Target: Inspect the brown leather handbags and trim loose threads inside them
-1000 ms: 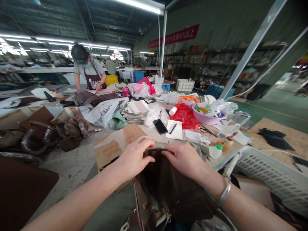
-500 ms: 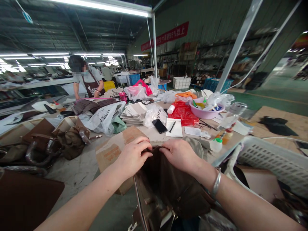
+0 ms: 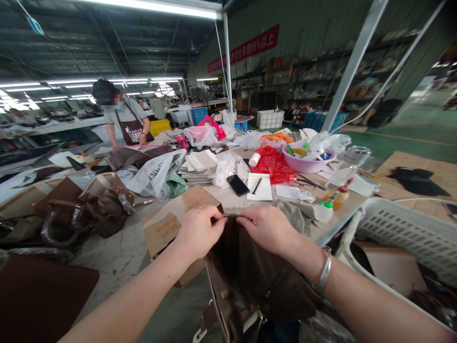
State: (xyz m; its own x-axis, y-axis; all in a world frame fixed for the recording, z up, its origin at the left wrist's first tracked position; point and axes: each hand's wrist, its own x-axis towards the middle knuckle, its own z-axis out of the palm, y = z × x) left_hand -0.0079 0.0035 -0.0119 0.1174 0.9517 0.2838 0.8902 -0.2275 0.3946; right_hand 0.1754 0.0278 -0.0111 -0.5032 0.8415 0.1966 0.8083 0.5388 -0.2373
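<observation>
Versus 0.5 s ago: left hand (image 3: 202,232) has closed up, thumb and forefinger now meeting where a gap showed before. It pinches the top edge of the brown bag (image 3: 273,286). Right hand (image 3: 267,227) grips the same edge just beside it, much as before. Bag hangs below both hands, mouth open, between the forearms. Co-worker (image 3: 124,119), far beyond the left hand, head shifted left in view.

Surface: pale, scuffed worktable (image 3: 117,267) left of the left hand, cluttered beyond both. Room: big workshop, strip lights overhead, red banner (image 3: 246,47) and shelving (image 3: 335,85) far past the right hand, green floor (image 3: 421,138) far right of it.

Counts: one cardboard box (image 3: 166,221) just beside left hand; one phone (image 3: 237,185), one notepad (image 3: 266,190) with one pen (image 3: 256,185), just beyond the hands; one red plastic bag (image 3: 274,166) and one lilac basin (image 3: 307,165) farther out; one green-capped bottle (image 3: 323,213) and one perforated basket (image 3: 410,226) right of right hand. Other bags (image 3: 107,205), well left of left hand, overlap; can't count.
</observation>
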